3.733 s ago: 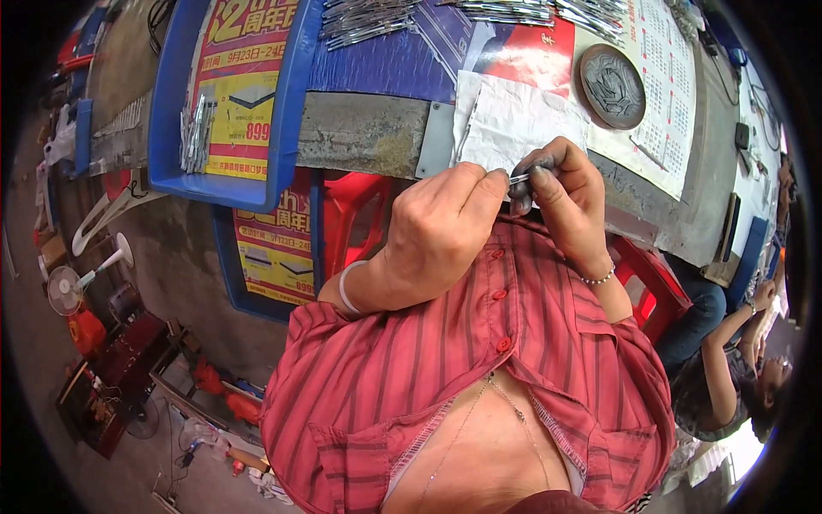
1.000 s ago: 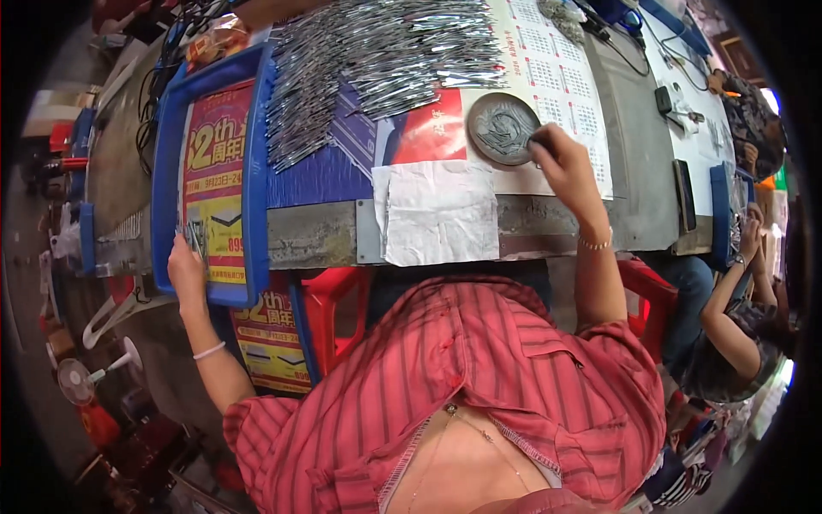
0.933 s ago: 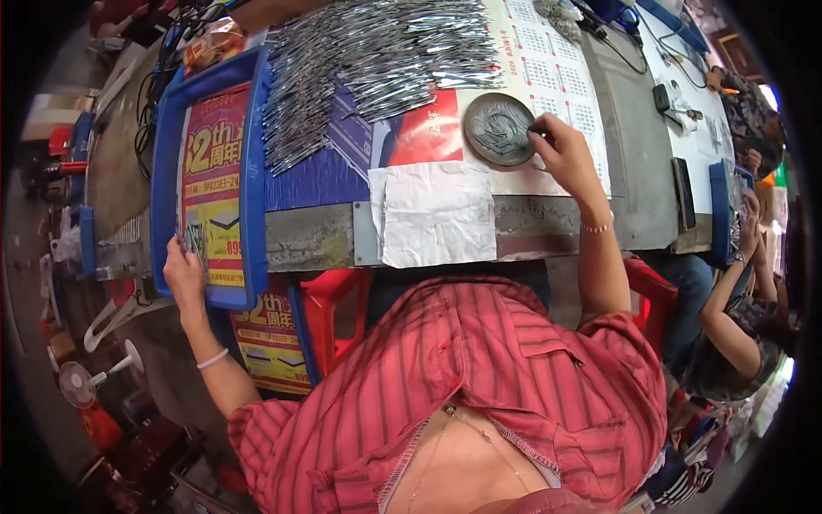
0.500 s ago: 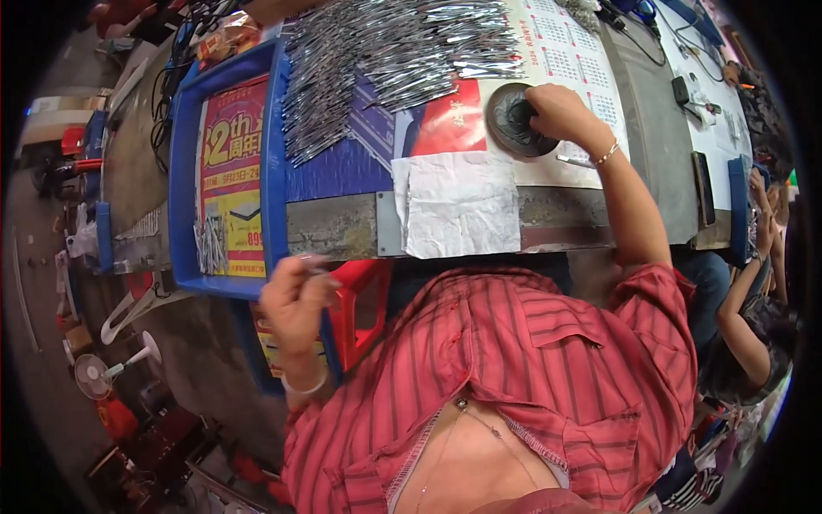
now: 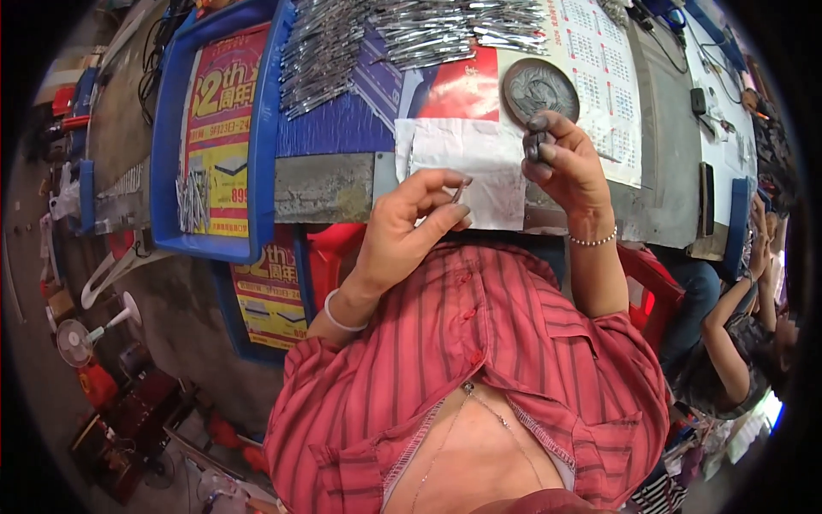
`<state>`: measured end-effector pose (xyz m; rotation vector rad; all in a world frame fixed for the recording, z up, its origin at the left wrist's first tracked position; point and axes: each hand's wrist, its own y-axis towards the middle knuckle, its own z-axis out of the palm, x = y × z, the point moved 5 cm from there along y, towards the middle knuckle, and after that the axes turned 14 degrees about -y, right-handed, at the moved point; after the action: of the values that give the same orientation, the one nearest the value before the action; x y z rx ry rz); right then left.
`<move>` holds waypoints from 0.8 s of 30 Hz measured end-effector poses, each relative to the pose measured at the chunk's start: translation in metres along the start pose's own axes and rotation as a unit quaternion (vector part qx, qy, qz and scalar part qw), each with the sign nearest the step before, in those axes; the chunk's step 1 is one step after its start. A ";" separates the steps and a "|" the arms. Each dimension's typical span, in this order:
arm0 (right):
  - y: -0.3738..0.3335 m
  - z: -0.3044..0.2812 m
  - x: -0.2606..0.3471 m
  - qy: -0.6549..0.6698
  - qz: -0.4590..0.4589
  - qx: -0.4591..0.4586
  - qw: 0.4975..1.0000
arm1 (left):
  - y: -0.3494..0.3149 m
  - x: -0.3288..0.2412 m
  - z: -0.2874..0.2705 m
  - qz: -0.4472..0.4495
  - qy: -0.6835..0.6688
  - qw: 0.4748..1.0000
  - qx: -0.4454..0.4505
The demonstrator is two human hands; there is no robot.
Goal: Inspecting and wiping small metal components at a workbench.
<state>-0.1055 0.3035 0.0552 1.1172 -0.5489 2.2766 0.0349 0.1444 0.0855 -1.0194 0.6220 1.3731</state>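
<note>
Many metal pieces (image 5: 419, 36) litter the table (image 5: 321, 188); a fan (image 5: 74, 341) stands left.

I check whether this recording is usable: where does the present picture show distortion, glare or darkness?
Head view: corners go black; the right edge of the calendar sheet bows; the piled metal pieces glint; the red sheet has a pale sheen; the small piece in the left hand looks unclear.

Bare left hand (image 5: 407, 218) and bare, dark-fingered right hand (image 5: 578, 171), both near the middle of the frame, not touching.
The bare left forearm (image 5: 342, 315) slants up to the right, and its thumb and forefinger make a pinch; the bare right forearm (image 5: 601, 278) stands almost vertical, right of centre, with fingers curled toward the thumb.
</note>
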 end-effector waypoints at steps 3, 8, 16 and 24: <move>-0.007 0.027 -0.001 -0.084 0.004 -0.007 0.996 | 0.003 0.011 -0.002 0.019 -0.009 1.000 -0.001; -0.017 0.055 0.006 -0.257 -0.001 0.029 0.966 | -0.002 0.010 0.000 0.068 0.064 0.994 0.056; -0.022 0.072 0.006 -0.271 0.024 0.035 0.962 | -0.005 -0.002 0.001 0.105 0.107 0.989 0.017; -0.018 0.073 0.005 -0.236 0.036 0.017 0.971 | -0.004 -0.008 0.001 0.165 0.184 0.968 0.048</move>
<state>-0.0534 0.2776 0.1033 1.6965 -0.7420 2.0833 0.0376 0.1418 0.0936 -1.1373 1.1662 1.4313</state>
